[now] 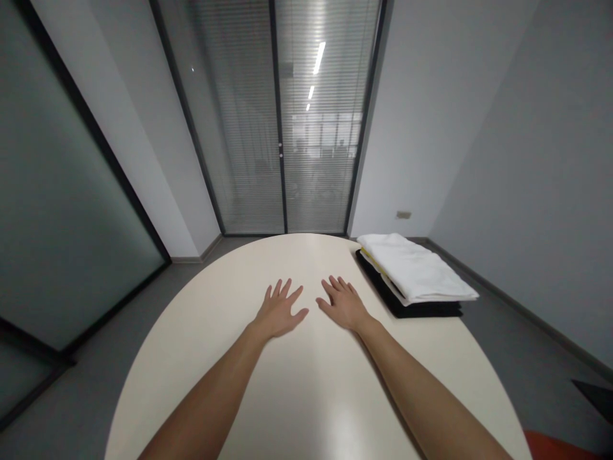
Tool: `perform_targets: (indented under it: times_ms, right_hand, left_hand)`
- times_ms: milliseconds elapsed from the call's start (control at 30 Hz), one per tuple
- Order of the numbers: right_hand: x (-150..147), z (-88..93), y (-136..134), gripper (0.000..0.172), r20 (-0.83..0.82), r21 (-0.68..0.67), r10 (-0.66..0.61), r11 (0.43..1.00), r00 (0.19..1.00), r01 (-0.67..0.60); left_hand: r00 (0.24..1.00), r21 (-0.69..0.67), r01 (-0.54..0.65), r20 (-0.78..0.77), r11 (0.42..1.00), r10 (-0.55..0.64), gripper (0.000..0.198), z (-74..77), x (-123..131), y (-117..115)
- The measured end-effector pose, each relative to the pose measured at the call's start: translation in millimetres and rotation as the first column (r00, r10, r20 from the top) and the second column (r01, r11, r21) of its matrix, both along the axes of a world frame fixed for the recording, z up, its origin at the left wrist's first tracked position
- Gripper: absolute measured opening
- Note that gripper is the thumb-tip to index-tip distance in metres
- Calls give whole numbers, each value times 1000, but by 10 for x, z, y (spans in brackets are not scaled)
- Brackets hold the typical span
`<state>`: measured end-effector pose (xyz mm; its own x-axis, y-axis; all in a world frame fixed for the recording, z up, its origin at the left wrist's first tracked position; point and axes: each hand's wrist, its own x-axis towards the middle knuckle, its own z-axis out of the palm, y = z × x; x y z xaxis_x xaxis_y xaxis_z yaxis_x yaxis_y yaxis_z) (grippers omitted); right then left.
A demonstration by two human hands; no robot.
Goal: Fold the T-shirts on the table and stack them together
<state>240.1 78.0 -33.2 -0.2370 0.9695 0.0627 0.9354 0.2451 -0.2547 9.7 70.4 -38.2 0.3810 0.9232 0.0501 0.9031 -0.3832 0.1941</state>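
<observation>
My left hand (280, 311) lies flat on the round cream table (201, 332), palm down, fingers spread and holding nothing. My right hand (343, 302) rests flat beside it, a small gap between the two, fingers stretched out and also holding nothing. To the right of my right hand sits a stack of folded cloths (414, 275): a white one on top, a thin yellow layer under it, black at the bottom. Neither hand touches the stack.
The stack sits near the table's right edge. Beyond the table stand glass doors with blinds (278, 128), a frosted glass wall on the left and grey walls on the right. Something red (565, 447) shows at the bottom right corner.
</observation>
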Motion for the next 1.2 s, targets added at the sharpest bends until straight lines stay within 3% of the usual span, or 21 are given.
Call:
perform_targets:
  times_ms: [1200]
  right_hand:
    - [10, -37, 19, 71, 1, 3, 0, 1000, 1000, 0]
  left_hand:
    - [1000, -36, -7, 9, 999, 8, 76, 26, 4, -11]
